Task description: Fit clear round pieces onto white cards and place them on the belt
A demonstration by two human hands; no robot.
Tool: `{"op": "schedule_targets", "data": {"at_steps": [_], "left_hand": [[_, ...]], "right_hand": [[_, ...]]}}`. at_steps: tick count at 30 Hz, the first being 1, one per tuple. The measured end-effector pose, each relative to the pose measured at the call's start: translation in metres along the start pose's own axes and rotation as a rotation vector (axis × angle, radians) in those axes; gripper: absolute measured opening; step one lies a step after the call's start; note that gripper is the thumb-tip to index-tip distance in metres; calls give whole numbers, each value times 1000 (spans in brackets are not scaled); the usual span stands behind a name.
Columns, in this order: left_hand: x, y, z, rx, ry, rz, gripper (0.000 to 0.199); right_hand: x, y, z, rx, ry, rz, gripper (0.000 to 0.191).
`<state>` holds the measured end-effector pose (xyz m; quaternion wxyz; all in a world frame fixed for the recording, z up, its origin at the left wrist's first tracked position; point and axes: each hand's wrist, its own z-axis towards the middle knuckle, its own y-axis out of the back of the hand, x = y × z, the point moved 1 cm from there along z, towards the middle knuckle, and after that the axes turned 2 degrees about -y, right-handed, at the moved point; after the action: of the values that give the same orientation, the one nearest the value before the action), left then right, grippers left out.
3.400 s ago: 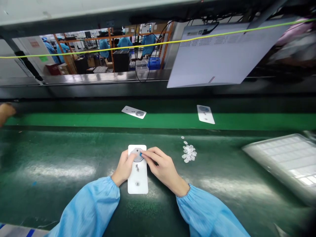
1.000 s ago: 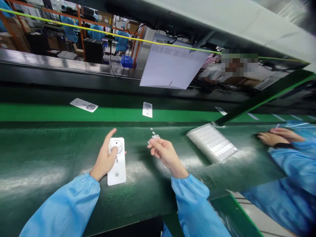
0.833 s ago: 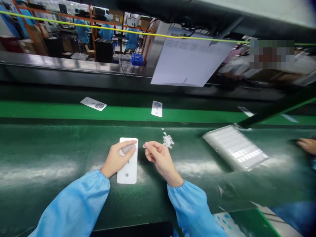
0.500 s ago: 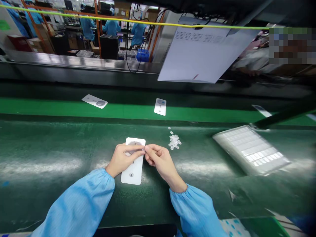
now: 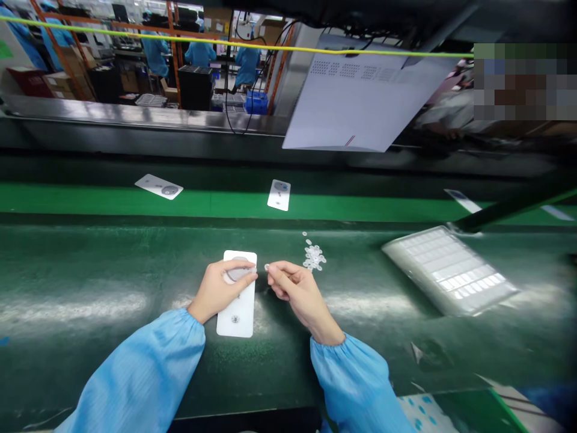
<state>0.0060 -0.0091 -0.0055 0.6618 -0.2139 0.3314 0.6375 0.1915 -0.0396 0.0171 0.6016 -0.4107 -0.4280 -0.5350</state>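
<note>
A white card (image 5: 243, 310) with a grey circle near its top lies on the dark green work surface. Over its upper part is my left hand (image 5: 222, 285), thumb and forefinger pinched on something small at the card's right edge, too small to make out. To the right, just off the card, my right hand (image 5: 295, 290) pinches a small clear disc (image 5: 267, 267) between thumb and fingertips. Behind that hand lies a loose pile of small clear discs (image 5: 314, 256), with a couple of single ones above it.
Beyond, a bright green strip (image 5: 216, 204) carries a tilted card (image 5: 159, 186), an upright card (image 5: 279, 195) and others at right. A plastic-wrapped tray (image 5: 451, 270) lies at right, below a dark bar. A white panel (image 5: 360, 99) hangs above. People in blue stand far back.
My hands have moved apart; a gap now shows between their fingertips, with the small disc in my right hand. The cards and pile sit slightly further left in view.
</note>
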Motion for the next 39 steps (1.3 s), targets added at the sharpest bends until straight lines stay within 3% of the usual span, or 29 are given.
{"op": "schedule_targets", "data": {"at_steps": [10,17,21,25,29,39], "left_hand": [[2,0,3,60,40,191,25],[0,1,2,47,25,74,25],[-4,0,1,60,2,44,12],[-3,0,1,69,-7,55,15],[-1,0,0,104,-7,45,16],[-8,-4,-4,109,-67,71,34]], "right_hand": [[-3,-2,3,-52,-13,-33,46],[-3,-7,4,-64,-51,-53,50],[0,-9,2,-27,-48,-89,49],[1,-8,1,19,-53,-115,49],[0,-5,2,33,-21,-147,49],[-8,-9,-3,-70,132,-306,45]]}}
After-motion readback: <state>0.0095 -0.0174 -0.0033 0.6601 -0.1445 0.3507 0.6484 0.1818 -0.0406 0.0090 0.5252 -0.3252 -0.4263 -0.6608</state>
